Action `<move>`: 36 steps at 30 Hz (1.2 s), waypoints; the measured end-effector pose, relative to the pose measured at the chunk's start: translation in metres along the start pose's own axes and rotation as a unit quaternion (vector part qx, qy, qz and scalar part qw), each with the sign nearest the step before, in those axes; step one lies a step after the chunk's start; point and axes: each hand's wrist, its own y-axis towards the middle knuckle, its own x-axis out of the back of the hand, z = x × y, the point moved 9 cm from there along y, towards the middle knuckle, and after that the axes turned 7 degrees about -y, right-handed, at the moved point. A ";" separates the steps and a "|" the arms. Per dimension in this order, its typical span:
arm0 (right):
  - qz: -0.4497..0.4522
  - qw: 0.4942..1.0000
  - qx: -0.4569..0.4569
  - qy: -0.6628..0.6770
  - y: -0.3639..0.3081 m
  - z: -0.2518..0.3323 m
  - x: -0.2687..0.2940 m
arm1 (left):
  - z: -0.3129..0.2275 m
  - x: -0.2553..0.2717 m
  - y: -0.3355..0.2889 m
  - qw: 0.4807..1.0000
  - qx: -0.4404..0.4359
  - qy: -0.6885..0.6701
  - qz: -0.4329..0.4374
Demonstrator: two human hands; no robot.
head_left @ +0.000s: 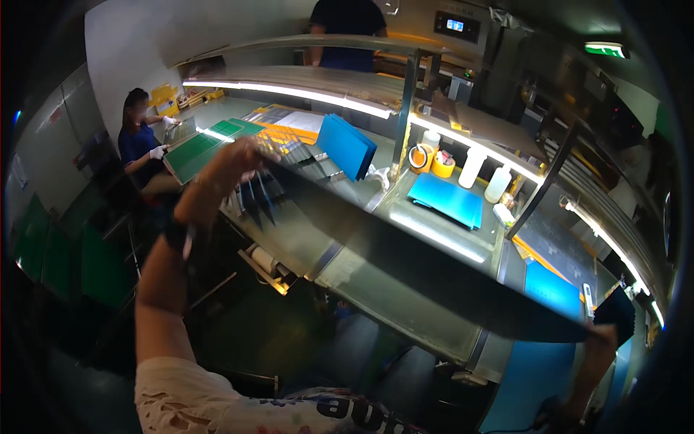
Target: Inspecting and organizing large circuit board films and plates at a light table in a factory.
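Observation:
A long, dark, thin panel (434,264) is stretched between my two hands, tilted down from upper left to lower right, above the glass-topped bench (405,289). My left hand (242,160) is closed around its upper left end, and my right hand (602,346) grips its lower right end. Motion blurs the panel's face and my left fingers somewhat. Behind its left end, several dark panels stand in a row (264,195). A stack of blue panels (345,147) leans upright beyond them. Another blue stack (447,201) lies flat on the bench behind the panel.
Orange tape rolls (421,158) and white bottles (473,168) stand at the back under a lit shelf (477,137). More blue panels (553,288) lie at right. A co-worker (141,145) in white gloves handles a green panel (189,160). Another person (348,32) stands behind the shelf.

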 end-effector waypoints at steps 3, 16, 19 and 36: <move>-0.146 0.953 -0.208 0.164 0.059 -0.017 -0.007 | -0.049 -0.067 0.060 1.000 0.018 -0.023 0.004; 0.046 0.784 -0.478 0.393 -0.005 -0.229 -0.294 | 0.218 -0.152 0.182 0.991 0.108 0.082 0.003; 0.070 0.816 -0.522 0.238 -0.025 -0.278 -0.293 | 0.215 -0.196 0.165 0.863 -0.160 0.477 0.051; -0.378 0.509 -0.586 0.505 -0.459 -0.176 -0.062 | 0.271 -0.312 -0.036 0.672 -0.056 0.618 0.405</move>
